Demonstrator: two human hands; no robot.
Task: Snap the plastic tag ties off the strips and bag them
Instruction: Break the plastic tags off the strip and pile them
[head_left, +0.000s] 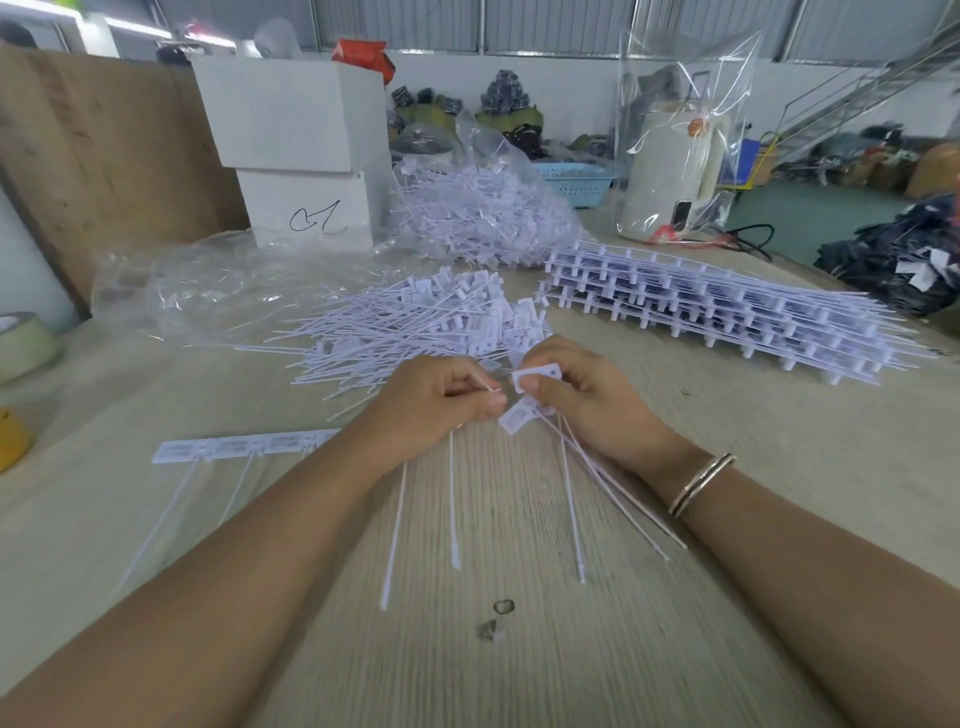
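Note:
My left hand (441, 397) grips the right end of a white strip of tag ties (244, 447) that runs left across the table, tails hanging toward me. My right hand (582, 395) pinches a few separated white tag ties (537, 376) by their flat heads, their thin tails fanning down past my wrist. The two hands nearly touch. A loose pile of snapped-off ties (415, 325) lies just beyond my hands. A stack of whole strips (717, 312) lies at the right. A clear bag filled with ties (478, 213) stands behind the pile.
Empty clear plastic bags (208, 291) lie at the left behind the pile. Two white boxes (301, 156) stand stacked at the back. A white kettle in a plastic bag (675, 171) stands at the back right. A tape roll (23, 343) sits at the left edge.

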